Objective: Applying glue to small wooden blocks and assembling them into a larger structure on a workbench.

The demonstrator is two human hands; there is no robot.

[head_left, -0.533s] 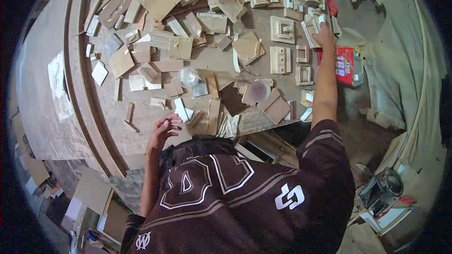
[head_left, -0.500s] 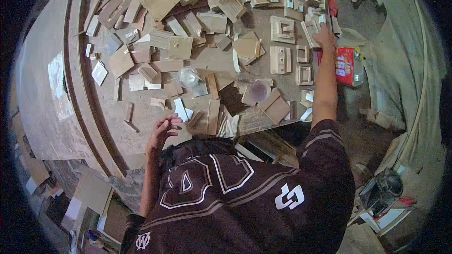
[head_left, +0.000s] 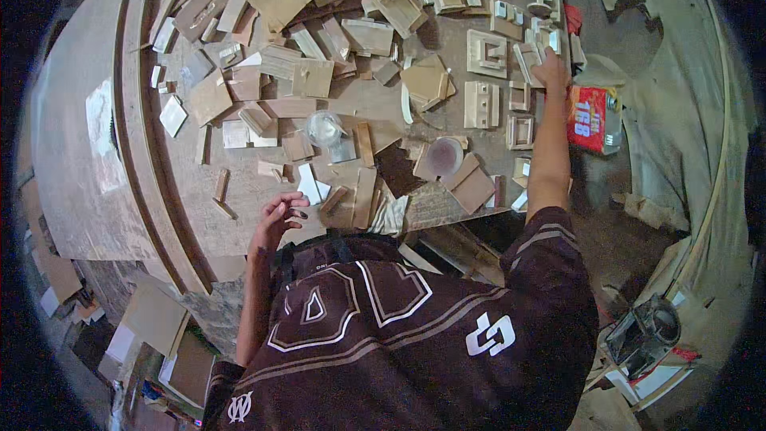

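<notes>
My right hand [head_left: 550, 73] reaches out to the far right of the worktop. Its thumb and forefinger are at a small pale wooden block [head_left: 527, 64], closed on its near edge as far as I can see; the other fingers are hidden. Close by stand several small wooden assemblies, among them a square stepped one [head_left: 486, 54], a block with little knobs [head_left: 482, 105] and a small open frame [head_left: 520, 133]. My left hand [head_left: 279, 218] hovers near the worktop's front edge, fingers loosely bent and apart, holding nothing. A white chip [head_left: 308, 185] lies just beyond its fingertips.
Wood offcuts [head_left: 311, 78] cover the worktop's middle and far left. A clear plastic cup-like thing [head_left: 324, 129] and a round lid-like disc [head_left: 444, 158] lie among them. Beside my right forearm stands a red-labelled can [head_left: 594, 120]. A long wooden rail [head_left: 137, 128] runs along the left.
My right hand has drawn back slightly toward me, staying at the small wooden block. The whole view has shifted a little. My left hand keeps its loose pose.
</notes>
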